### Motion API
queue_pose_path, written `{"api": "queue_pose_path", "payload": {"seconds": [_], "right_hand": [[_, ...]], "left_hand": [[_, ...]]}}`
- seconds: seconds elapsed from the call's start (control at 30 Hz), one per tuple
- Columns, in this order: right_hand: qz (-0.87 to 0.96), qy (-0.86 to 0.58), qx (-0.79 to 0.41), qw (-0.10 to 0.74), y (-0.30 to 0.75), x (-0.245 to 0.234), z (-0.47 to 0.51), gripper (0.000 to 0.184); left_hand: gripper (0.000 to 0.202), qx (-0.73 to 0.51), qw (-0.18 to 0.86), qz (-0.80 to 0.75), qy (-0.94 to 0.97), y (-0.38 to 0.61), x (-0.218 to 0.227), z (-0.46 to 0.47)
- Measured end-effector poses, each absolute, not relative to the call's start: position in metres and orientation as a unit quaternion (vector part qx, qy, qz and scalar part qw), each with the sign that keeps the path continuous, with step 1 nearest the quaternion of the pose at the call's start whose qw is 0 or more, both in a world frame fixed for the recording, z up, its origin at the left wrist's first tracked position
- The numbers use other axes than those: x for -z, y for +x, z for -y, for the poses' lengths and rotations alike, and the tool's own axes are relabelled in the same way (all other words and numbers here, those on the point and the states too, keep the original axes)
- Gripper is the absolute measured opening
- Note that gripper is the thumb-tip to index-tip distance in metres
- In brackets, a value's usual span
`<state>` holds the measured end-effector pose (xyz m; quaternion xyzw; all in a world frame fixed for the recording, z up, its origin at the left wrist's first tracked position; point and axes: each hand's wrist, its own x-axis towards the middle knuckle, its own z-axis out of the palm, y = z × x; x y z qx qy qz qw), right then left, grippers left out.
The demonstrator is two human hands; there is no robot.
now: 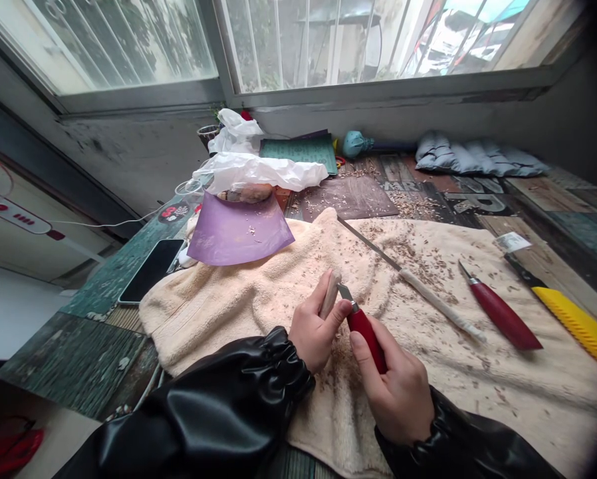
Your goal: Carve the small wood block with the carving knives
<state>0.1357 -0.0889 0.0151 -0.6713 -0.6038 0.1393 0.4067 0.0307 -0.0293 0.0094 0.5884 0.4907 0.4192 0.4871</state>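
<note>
My left hand [314, 326] is closed around a small piece of wood [330, 294], whose upper end sticks out past the fingers. In my right hand [398, 386] is a carving knife [365, 332] with a red handle, gripped in the fist. Its short blade points up and left, close against the wood, and my left thumb rests by the base of the blade. Both hands are above a cream towel [219, 299] strewn with wood shavings. To the right lie a second red-handled carving knife [500, 309] and a thin file [403, 273] with a wrapped handle.
A yellow-handled tool [572, 319] lies at the right. Purple sandpaper [238, 229], a black phone [151, 271] and a white plastic bag [258, 171] are at the left and back. A brown sheet [346, 197] with shavings and a grey padded roll [478, 156] lie near the window.
</note>
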Motion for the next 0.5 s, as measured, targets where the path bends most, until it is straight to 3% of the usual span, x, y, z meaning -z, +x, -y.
{"api": "queue_pose_path", "payload": {"seconds": [0.5], "right_hand": [[0.593, -0.668, -0.184, 0.41, 0.1338, -0.0231, 0.0838, 0.031]], "left_hand": [[0.055, -0.452, 0.523, -0.483, 0.538, 0.0323, -0.0126, 0.0277]]}}
